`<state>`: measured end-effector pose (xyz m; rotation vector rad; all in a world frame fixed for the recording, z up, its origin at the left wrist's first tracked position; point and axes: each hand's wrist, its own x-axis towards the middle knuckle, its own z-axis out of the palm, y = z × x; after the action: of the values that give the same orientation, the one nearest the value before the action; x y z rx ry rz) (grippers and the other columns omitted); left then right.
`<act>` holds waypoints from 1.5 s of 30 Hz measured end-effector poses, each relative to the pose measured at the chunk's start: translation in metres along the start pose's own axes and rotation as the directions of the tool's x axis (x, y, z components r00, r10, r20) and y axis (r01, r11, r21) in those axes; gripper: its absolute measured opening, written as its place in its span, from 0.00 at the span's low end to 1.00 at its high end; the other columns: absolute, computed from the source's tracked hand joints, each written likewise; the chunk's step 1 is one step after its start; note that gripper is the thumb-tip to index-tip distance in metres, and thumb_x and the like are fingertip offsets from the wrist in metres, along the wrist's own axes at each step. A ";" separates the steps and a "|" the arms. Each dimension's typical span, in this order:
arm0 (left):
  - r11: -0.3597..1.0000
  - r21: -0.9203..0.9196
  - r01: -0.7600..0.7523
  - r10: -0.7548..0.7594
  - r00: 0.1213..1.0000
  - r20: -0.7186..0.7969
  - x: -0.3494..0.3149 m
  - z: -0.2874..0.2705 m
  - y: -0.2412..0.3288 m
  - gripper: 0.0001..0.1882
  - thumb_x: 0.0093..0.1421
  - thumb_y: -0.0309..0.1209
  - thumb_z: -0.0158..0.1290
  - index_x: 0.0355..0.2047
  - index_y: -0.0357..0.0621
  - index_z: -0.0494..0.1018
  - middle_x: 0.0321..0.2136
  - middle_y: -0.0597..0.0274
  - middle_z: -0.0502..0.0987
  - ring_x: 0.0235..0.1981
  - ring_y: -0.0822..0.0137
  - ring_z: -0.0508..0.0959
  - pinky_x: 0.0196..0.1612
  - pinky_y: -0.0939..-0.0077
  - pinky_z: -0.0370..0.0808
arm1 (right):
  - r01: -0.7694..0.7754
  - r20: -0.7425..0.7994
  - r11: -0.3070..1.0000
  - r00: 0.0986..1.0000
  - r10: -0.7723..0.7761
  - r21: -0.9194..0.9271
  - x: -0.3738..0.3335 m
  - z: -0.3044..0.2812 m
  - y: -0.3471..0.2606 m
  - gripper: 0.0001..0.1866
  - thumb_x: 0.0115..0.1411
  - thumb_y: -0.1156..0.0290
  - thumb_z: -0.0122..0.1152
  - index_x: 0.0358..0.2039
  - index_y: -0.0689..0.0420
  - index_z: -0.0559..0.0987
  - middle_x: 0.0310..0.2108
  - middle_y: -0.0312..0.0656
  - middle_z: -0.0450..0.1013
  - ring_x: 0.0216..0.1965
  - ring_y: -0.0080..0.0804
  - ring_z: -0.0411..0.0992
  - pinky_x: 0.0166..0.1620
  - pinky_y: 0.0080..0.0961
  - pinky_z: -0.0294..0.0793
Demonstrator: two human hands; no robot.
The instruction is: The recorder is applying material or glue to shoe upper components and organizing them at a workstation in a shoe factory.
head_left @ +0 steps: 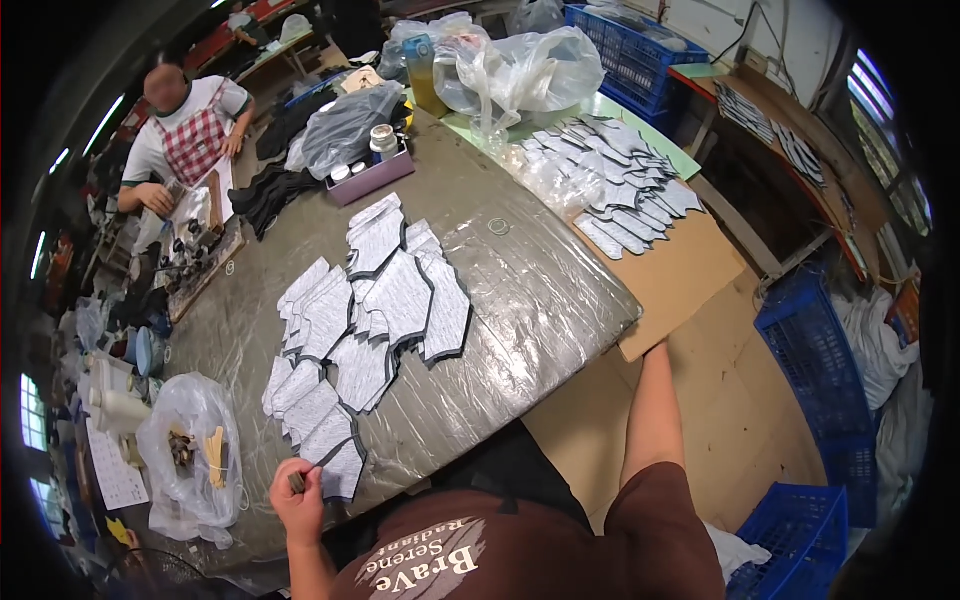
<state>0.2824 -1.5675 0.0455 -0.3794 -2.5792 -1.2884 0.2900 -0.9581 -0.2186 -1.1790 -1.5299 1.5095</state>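
Observation:
My left hand (298,492) is closed at the table's near edge around a small tool with a brown, blocky end; a thin dark part points toward the cut pieces. Just beyond it lie overlapping grey-white fabric pieces (340,368) with dark edges and jagged outlines, fanned out in several groups. My right arm (655,400) stretches to the near edge of a brown cardboard sheet (680,290), and the hand itself is hidden beneath it. More grey-white pieces (620,180) lie heaped on the far part of that sheet, beside clear plastic.
A plastic-covered table (520,320) spans the middle. On it stand a purple box (370,178) with jars and a plastic bag (190,450) of sticks. Blue crates (790,545) stand right. Across the table, a person (185,130) in a checked apron works at small items.

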 end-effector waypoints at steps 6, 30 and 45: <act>0.997 -0.027 0.075 -0.077 0.992 -0.101 -0.008 -0.005 -0.006 0.06 0.47 0.17 0.54 0.25 0.36 0.68 0.24 0.60 0.70 0.26 0.69 0.69 0.32 0.78 0.67 | 0.104 0.021 0.860 0.994 -0.108 -0.500 -0.031 -0.038 -0.026 0.14 0.53 0.66 0.52 0.28 0.67 0.74 0.30 0.54 0.73 0.26 0.46 0.71 0.34 0.39 0.68; 0.964 -0.231 0.133 -0.153 0.986 -0.071 -0.006 -0.006 -0.033 0.04 0.52 0.16 0.50 0.27 0.36 0.67 0.29 0.62 0.69 0.23 0.77 0.66 0.26 0.85 0.65 | -0.823 0.578 0.552 0.387 0.718 -0.133 -0.276 -0.009 -0.128 0.10 0.60 0.67 0.42 0.28 0.57 0.70 0.17 0.36 0.65 0.13 0.22 0.56 0.15 0.18 0.51; 0.678 -0.582 0.450 -0.636 0.756 -0.157 -0.026 -0.041 -0.040 0.03 0.52 0.20 0.52 0.28 0.39 0.70 0.19 0.68 0.70 0.17 0.79 0.69 0.20 0.87 0.65 | 0.840 0.490 0.540 0.494 -0.719 -0.054 -0.276 0.022 -0.202 0.06 0.57 0.76 0.47 0.28 0.62 0.73 0.30 0.44 0.68 0.34 0.39 0.66 0.43 0.29 0.64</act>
<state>0.2975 -1.6265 0.0316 0.5821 -2.0604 -2.0381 0.3407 -1.2047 0.0136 -0.1140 -2.2170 0.8986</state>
